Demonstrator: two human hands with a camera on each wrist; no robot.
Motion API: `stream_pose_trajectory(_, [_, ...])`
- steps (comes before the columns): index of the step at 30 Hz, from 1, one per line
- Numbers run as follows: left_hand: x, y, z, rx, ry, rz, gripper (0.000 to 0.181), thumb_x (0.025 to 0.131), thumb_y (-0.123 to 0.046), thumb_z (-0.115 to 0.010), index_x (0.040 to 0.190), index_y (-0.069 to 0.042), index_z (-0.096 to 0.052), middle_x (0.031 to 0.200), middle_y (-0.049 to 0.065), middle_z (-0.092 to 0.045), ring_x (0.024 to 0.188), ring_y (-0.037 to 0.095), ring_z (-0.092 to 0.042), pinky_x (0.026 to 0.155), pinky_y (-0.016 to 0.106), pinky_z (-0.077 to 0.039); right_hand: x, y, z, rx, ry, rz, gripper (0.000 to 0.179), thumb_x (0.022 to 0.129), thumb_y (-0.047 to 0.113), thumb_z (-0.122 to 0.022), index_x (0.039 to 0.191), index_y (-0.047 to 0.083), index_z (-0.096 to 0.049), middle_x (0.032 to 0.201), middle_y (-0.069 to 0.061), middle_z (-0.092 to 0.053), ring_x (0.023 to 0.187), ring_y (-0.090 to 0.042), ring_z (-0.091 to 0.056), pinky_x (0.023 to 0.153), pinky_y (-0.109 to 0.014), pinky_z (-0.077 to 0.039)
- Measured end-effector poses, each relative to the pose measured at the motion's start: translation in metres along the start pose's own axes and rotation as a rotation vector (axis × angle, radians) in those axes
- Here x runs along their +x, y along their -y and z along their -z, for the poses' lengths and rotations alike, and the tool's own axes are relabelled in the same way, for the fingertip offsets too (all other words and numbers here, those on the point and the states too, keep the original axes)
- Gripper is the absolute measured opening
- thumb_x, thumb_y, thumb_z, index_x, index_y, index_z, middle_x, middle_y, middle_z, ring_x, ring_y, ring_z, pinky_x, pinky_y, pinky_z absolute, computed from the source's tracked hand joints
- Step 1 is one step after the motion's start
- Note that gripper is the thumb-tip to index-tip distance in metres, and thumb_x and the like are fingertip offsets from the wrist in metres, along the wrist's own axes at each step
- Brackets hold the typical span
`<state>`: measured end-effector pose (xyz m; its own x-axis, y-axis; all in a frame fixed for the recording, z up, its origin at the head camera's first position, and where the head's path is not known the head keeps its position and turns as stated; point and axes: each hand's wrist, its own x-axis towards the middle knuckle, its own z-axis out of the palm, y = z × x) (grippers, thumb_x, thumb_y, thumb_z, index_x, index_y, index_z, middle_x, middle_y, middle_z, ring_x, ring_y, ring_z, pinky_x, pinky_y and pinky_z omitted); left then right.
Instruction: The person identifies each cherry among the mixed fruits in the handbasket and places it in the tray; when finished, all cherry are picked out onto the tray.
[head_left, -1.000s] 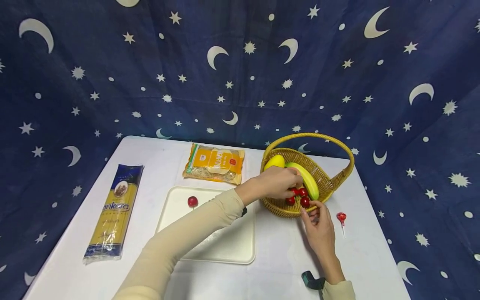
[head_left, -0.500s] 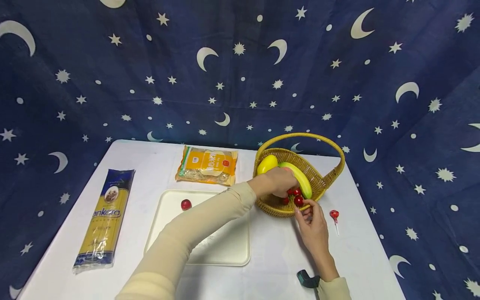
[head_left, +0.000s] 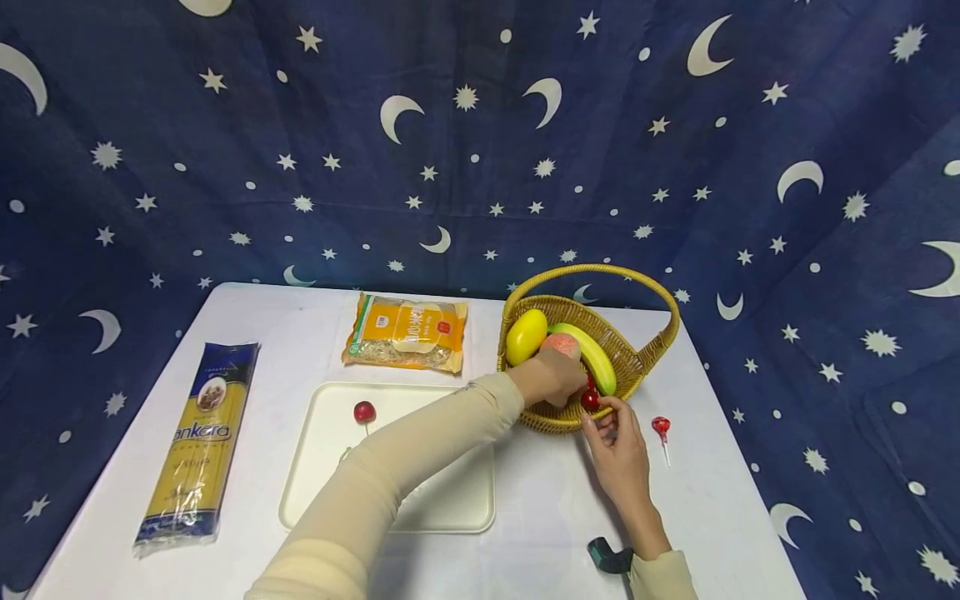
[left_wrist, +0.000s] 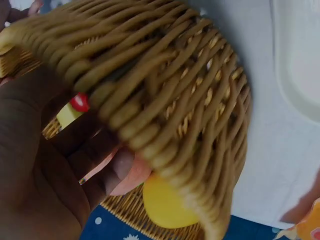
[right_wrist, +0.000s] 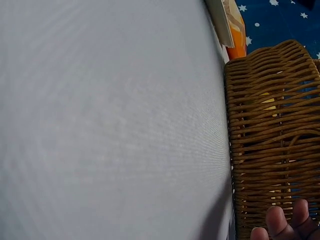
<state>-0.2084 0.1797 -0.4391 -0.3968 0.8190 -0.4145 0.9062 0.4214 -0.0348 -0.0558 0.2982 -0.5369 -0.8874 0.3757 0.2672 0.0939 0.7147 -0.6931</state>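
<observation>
The left hand (head_left: 557,379) is inside the wicker basket (head_left: 553,423) beside red cherries (head_left: 591,402) — its grip hidden — while the right hand (head_left: 621,450), fingers bent, pinches the near rim.

Free table (head_left: 536,492) between tray (head_left: 467,502) and right hand (head_left: 622,450)

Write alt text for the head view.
A person's left hand is inside a basket of fruit, the right hand at its near side. Also on the table: a yellow packet, an orange packet, a lollipop and a tray holding a cherry.
</observation>
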Motion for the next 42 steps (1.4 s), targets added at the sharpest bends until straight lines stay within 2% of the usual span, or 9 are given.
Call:
stream_pose_trajectory(5, [-0.002, 0.0, -0.01, 0.014, -0.023, 0.011, 0.017, 0.103, -0.023, -0.069, 0.118, -0.03, -0.075, 0.117, -0.011, -0.077, 0.104, 0.008, -0.068, 0.099, 0.033, -0.058, 0.002, 0.001, 0.0, -0.011, 0.003, 0.012, 0.042, 0.099, 0.025, -0.077, 0.133, 0.009, -0.059, 0.101, -0.006, -0.059, 0.083, -0.013, -0.053, 0.068, -0.016, -0.043])
stream_pose_trajectory(9, [-0.003, 0.0, -0.016, 0.039, -0.061, -0.002, 0.018, 0.103, -0.023, -0.069, 0.119, -0.03, -0.073, 0.114, -0.011, -0.076, 0.102, 0.008, -0.069, 0.098, 0.031, -0.059, 0.001, 0.0, 0.0, -0.018, -0.002, 0.008, 0.042, 0.099, 0.025, -0.076, 0.133, 0.009, -0.059, 0.101, -0.006, -0.059, 0.083, -0.013, -0.053, 0.068, -0.018, -0.044])
stream_pose_trajectory(15, [-0.007, 0.007, -0.022, 0.054, -0.105, -0.001, 0.023, 0.102, -0.025, -0.071, 0.125, -0.03, -0.071, 0.111, -0.011, -0.075, 0.098, 0.01, -0.068, 0.095, 0.028, -0.059, -0.002, -0.001, -0.001, -0.031, -0.005, -0.003, 0.042, 0.1, 0.027, -0.075, 0.134, 0.01, -0.058, 0.101, -0.005, -0.059, 0.083, -0.012, -0.053, 0.068, -0.019, -0.044])
stream_pose_trajectory(22, [-0.018, 0.021, -0.023, -0.074, -0.17, 0.008, 0.021, 0.099, -0.031, -0.076, 0.119, -0.027, -0.071, 0.105, -0.009, -0.074, 0.094, 0.009, -0.066, 0.091, 0.028, -0.058, -0.002, -0.004, -0.002, -0.039, -0.012, -0.002, 0.042, 0.1, 0.026, -0.075, 0.135, 0.009, -0.058, 0.101, -0.005, -0.06, 0.083, -0.01, -0.052, 0.068, -0.016, -0.043])
stream_pose_trajectory(27, [-0.028, 0.027, -0.027, -0.132, -0.206, 0.026, 0.028, 0.099, -0.035, -0.076, 0.125, -0.027, -0.068, 0.108, -0.008, -0.075, 0.095, 0.01, -0.067, 0.09, 0.028, -0.058, -0.002, -0.002, -0.004, -0.034, -0.016, 0.009, 0.042, 0.1, 0.025, -0.075, 0.135, 0.008, -0.058, 0.101, -0.005, -0.059, 0.083, -0.007, -0.05, 0.068, -0.013, -0.041])
stream_pose_trajectory(31, [-0.033, 0.029, -0.028, -0.211, -0.243, 0.017, 0.034, 0.099, -0.034, -0.076, 0.131, -0.027, -0.066, 0.115, -0.007, -0.075, 0.098, 0.012, -0.068, 0.089, 0.029, -0.058, -0.002, -0.001, -0.004, -0.028, -0.011, 0.003, 0.043, 0.1, 0.025, -0.075, 0.136, 0.008, -0.058, 0.101, -0.006, -0.059, 0.082, -0.007, -0.05, 0.068, -0.011, -0.04])
stream_pose_trajectory(38, [-0.048, 0.034, -0.028, -0.377, -0.415, 0.031, 0.039, 0.098, -0.031, -0.078, 0.136, -0.026, -0.067, 0.129, -0.006, -0.075, 0.106, 0.012, -0.069, 0.091, 0.033, -0.059, -0.002, -0.002, -0.005, -0.028, 0.0, -0.004, 0.043, 0.101, 0.026, -0.075, 0.136, 0.008, -0.058, 0.101, -0.007, -0.06, 0.083, -0.008, -0.051, 0.068, -0.012, -0.041])
stream_pose_trajectory(42, [-0.057, 0.037, -0.031, -0.422, -0.488, 0.046, 0.039, 0.098, -0.031, -0.078, 0.135, -0.025, -0.068, 0.129, -0.007, -0.073, 0.101, 0.011, -0.067, 0.083, 0.03, -0.058, -0.001, -0.003, -0.006, -0.028, -0.009, 0.002, 0.043, 0.101, 0.025, -0.074, 0.136, 0.007, -0.057, 0.101, -0.007, -0.06, 0.082, -0.008, -0.052, 0.068, -0.01, -0.04])
